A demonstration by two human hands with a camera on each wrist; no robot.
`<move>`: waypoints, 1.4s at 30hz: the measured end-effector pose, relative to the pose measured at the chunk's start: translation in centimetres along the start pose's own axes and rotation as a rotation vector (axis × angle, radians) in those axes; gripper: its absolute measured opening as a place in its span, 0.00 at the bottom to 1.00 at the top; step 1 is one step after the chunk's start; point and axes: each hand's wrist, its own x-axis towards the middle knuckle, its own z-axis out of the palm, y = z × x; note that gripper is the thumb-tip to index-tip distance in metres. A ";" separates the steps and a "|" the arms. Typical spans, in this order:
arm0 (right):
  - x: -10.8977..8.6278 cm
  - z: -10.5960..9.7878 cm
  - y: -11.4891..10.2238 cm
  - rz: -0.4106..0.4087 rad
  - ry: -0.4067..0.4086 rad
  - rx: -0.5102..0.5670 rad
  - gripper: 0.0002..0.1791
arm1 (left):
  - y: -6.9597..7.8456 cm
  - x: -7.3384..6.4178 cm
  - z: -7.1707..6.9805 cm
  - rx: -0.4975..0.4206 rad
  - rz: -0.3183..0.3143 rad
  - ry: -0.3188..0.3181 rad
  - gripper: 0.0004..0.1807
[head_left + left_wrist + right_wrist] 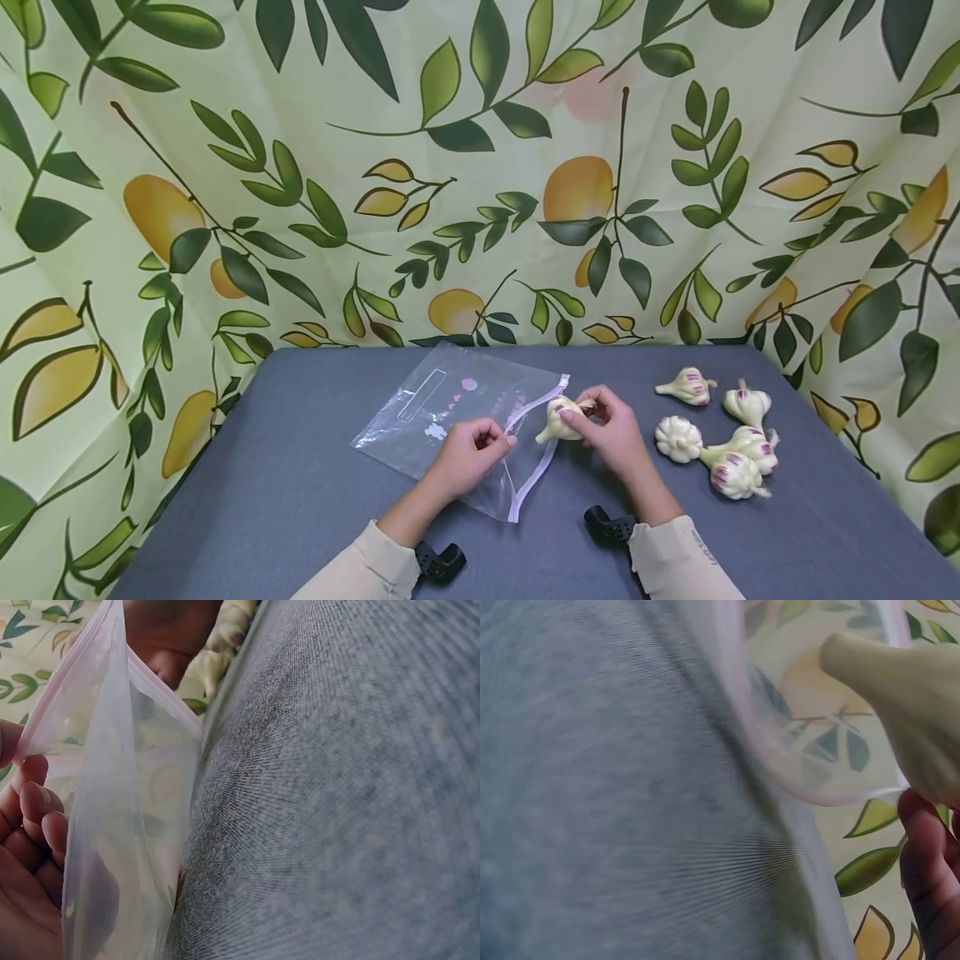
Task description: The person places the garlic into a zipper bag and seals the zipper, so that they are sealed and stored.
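A clear zip bag [420,417] with a pink-lilac zip edge lies on the table, its mouth facing right and spread apart. My left hand [469,454] pinches the upper layer at the zip edge; in the left wrist view the fingers [34,795] curl at the lifted bag wall [112,802]. With the right hand [611,433] I grip a garlic bulb [558,419] by its root end, its stem pointing left at the bag's mouth. The right wrist view shows that bulb [922,705] in front of the opened zip edge.
Several more garlic bulbs [678,439] lie grouped on the right of the grey table [300,500]. Behind the table hangs a cloth with a leaf and fruit print [480,208]. A black strap device [442,563] sits at each wrist.
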 end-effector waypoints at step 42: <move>-0.9 2.9 -0.2 -0.106 -0.361 -0.231 0.12 | -3.7 0.8 0.6 0.015 0.044 -0.032 0.10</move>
